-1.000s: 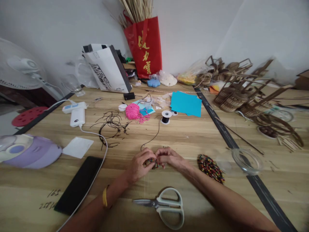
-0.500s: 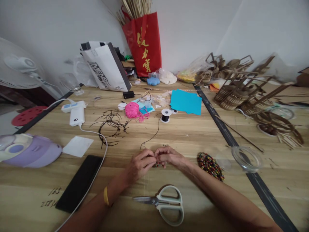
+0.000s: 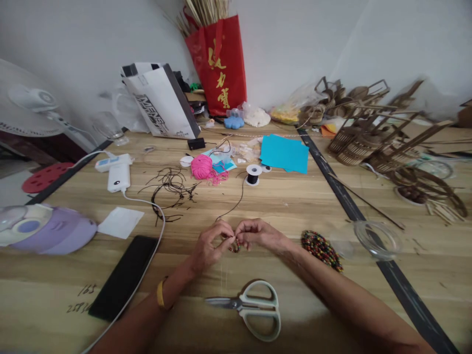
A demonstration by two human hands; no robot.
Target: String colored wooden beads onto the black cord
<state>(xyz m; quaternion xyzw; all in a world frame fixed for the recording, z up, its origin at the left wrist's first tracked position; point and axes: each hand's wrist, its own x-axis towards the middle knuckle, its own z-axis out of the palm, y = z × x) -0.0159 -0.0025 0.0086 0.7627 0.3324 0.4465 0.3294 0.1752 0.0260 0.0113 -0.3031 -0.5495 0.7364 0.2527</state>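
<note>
My left hand [image 3: 211, 244] and my right hand [image 3: 258, 233] meet over the table, fingertips pinched close together. Between and just below them hangs a small loop of multicoloured beads [image 3: 235, 247], partly covered by the fingers. Both hands pinch at the top of this beaded strand; the exact spot of the grip is too small to make out. A black cord [image 3: 238, 202] runs from a white spool [image 3: 253, 175] down to near my left hand. Scissors with pale handles [image 3: 258, 309] lie in front of me. Right of my right wrist rests a coil of similar beads [image 3: 321, 250].
Black cord offcuts [image 3: 171, 189] and pink yarn [image 3: 201, 167] lie beyond my left hand. A black phone-like slab [image 3: 123, 278] and a white cable [image 3: 157, 246] are at left. Blue sheets [image 3: 284, 154], a clear ring-shaped dish [image 3: 376, 239] and woven baskets [image 3: 357, 145] stand to the right.
My fingers have spread slightly and the left hand has turned, so more of the bead loop shows. The hands stay in nearly the same place.
</note>
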